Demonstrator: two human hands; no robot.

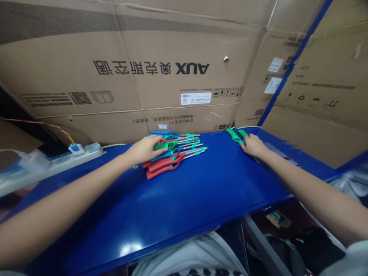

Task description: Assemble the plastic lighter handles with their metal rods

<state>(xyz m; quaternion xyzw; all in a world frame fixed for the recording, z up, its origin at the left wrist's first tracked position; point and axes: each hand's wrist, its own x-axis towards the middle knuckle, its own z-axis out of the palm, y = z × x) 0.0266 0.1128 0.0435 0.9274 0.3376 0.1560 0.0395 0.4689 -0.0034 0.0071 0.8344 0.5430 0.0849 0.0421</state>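
Observation:
A pile of long-nosed lighters [165, 164] with red, blue and green handles lies on the blue table, metal tubes pointing right. At its left side my left hand [148, 148] is closed on a green-handled lighter [169, 145] on top of the pile. Farther right, near the cardboard wall, two green lighter handles [234, 135] lie close together. My right hand [253, 145] has its fingers closed around the nearer green lighter [243, 133]. Part of that lighter is hidden under the hand.
Printed cardboard [143, 88] walls the back of the blue table [178, 207], with another cardboard panel [313, 96] at the right. A white power strip [63, 165] with plugs and wires sits at the left. A flat grey item [281, 153] lies beyond my right wrist.

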